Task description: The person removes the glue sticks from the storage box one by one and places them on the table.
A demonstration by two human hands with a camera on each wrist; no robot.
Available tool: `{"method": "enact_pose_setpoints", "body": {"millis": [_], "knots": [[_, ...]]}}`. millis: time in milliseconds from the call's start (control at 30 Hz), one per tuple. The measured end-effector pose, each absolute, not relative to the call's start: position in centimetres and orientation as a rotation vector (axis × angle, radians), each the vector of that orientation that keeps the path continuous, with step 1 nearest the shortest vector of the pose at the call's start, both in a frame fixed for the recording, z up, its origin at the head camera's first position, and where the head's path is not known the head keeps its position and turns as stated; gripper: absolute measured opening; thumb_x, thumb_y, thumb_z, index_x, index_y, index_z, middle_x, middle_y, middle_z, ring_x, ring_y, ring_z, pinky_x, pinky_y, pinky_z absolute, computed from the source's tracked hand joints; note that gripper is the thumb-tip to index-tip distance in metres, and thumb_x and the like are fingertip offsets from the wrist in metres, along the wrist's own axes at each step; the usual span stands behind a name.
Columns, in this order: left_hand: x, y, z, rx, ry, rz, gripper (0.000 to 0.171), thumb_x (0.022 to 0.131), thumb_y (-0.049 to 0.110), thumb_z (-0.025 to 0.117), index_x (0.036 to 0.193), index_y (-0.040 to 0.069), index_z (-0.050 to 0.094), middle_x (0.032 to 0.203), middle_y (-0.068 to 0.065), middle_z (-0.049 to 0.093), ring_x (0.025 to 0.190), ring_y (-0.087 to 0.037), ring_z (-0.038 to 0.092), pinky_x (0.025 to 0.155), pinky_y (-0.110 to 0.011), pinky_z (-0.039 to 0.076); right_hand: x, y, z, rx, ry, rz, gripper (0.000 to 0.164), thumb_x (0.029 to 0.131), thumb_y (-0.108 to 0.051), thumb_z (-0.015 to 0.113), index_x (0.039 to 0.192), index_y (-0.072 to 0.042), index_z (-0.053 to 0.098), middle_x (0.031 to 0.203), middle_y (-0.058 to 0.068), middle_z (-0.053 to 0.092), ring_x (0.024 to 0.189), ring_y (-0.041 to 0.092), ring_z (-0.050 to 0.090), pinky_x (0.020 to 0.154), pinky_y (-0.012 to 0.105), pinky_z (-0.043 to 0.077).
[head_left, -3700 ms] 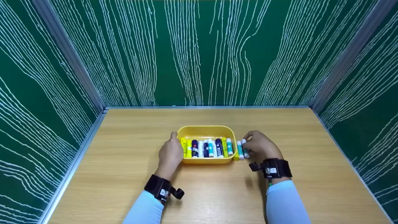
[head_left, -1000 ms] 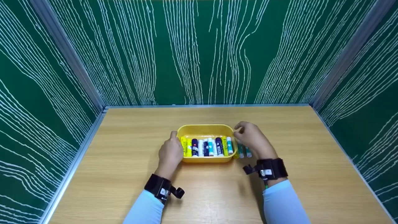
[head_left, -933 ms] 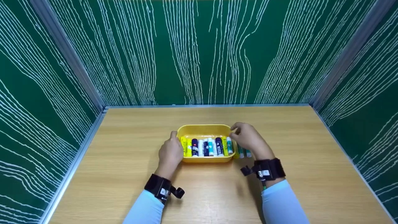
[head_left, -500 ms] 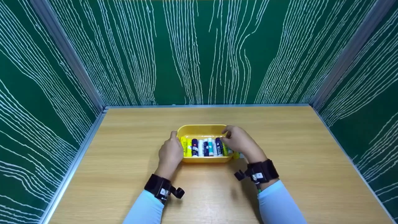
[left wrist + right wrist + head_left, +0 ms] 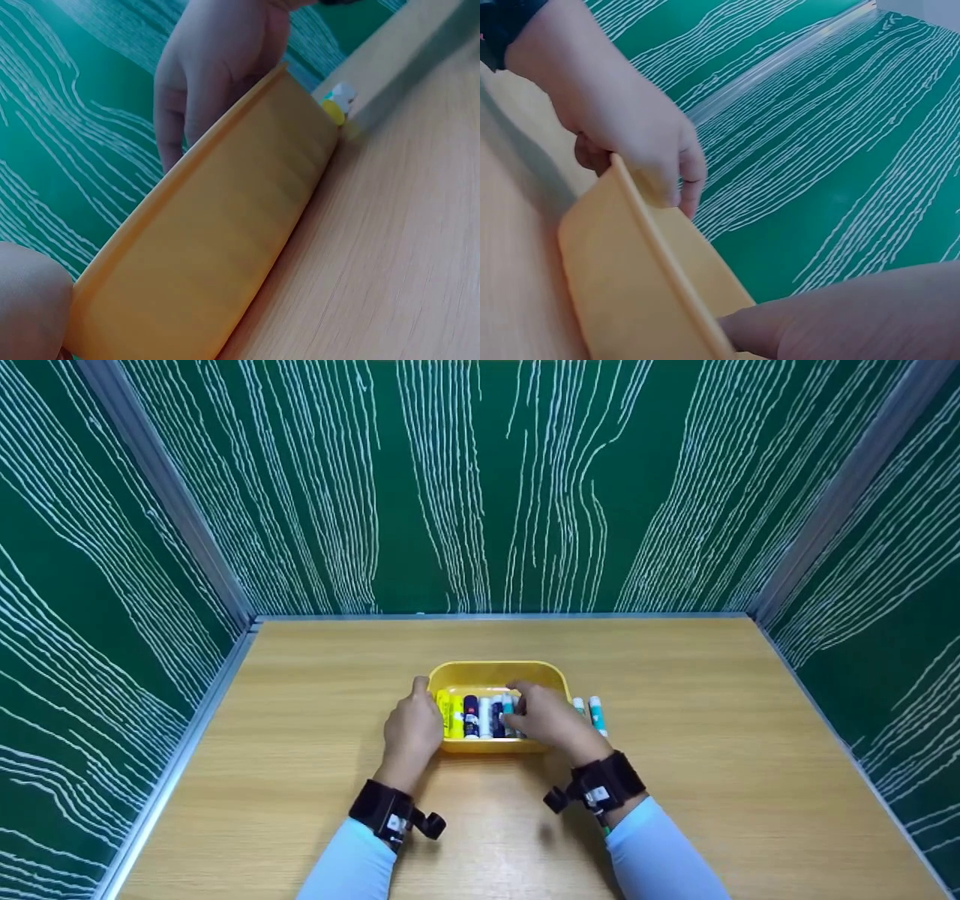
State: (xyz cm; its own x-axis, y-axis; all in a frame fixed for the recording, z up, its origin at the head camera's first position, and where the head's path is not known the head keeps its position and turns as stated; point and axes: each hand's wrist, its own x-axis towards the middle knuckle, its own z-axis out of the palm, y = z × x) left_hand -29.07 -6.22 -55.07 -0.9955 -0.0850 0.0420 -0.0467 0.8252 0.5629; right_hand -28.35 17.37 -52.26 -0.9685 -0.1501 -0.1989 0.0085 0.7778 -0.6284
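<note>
A yellow plastic container (image 5: 487,746) holds a row of glue sticks, among them yellow (image 5: 456,717), dark blue (image 5: 471,717) and white (image 5: 485,718) ones. My left hand (image 5: 414,724) grips the container's left end, thumb over the rim. My right hand (image 5: 553,721) reaches in over the front wall, thumb and fingers spread close over a teal-and-white glue stick (image 5: 508,705) near the middle. Its back and palm hide the glue sticks on the right. In the right wrist view, the left hand (image 5: 630,127) holds the far end of the rim.
Just outside the container's right end, teal-and-white glue sticks (image 5: 597,715) lie on the wooden table (image 5: 337,780). A yellow-ended one (image 5: 335,112) shows there in the left wrist view. Green panels (image 5: 465,510) with white wavy lines stand behind and on both sides.
My right hand has left the glue sticks outside, crossed the right rim and moved left to the container's middle. The left hand keeps its grip; the container has stayed in place.
</note>
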Motion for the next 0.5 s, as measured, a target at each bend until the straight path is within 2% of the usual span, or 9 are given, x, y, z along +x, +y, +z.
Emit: {"method": "enact_pose_setpoints", "body": {"millis": [167,300,400,500], "knots": [[-29.09,-6.22,-55.02,0.107,-2.948,-0.915,0.044,0.123,0.024,0.042,0.164,0.010,0.051,0.081,-0.011,0.072,0.062,-0.024,0.063,0.054,-0.035,0.043,-28.26,16.90,-52.63,-0.027,2.719,-0.935,0.072,0.107,-0.038,0.082,0.171,-0.019,0.053,0.133,0.012,0.076,0.110,0.028,0.069,0.103,0.041,0.061],[-29.08,-6.17,-55.10,0.111,-2.942,-0.897,0.042,0.123,0.023,0.043,0.162,0.010,0.052,0.090,-0.016,0.078,0.069,-0.026,0.067,0.058,-0.037,0.046,-28.25,16.71,-52.53,-0.002,2.715,-0.911,0.069,0.107,-0.038,0.083,0.168,-0.019,0.058,0.151,0.013,0.072,0.118,0.030,0.067,0.115,0.047,0.058],[-29.00,-6.11,-55.06,0.116,-2.938,-0.889,0.042,0.123,0.022,0.044,0.161,0.009,0.053,0.100,-0.019,0.081,0.075,-0.026,0.069,0.062,-0.039,0.048,-28.22,16.67,-52.46,0.016,2.699,-0.922,0.069,0.104,-0.036,0.086,0.166,-0.020,0.059,0.145,0.013,0.074,0.116,0.029,0.067,0.111,0.046,0.058],[-28.96,-6.10,-55.04,0.112,-2.932,-0.897,0.042,0.123,0.022,0.044,0.161,0.009,0.053,0.096,-0.018,0.079,0.072,-0.026,0.067,0.060,-0.038,0.046,-28.21,16.67,-52.46,0.024,2.690,-0.936,0.067,0.101,-0.033,0.090,0.162,-0.019,0.063,0.128,0.011,0.077,0.110,0.029,0.069,0.103,0.044,0.061]]}}
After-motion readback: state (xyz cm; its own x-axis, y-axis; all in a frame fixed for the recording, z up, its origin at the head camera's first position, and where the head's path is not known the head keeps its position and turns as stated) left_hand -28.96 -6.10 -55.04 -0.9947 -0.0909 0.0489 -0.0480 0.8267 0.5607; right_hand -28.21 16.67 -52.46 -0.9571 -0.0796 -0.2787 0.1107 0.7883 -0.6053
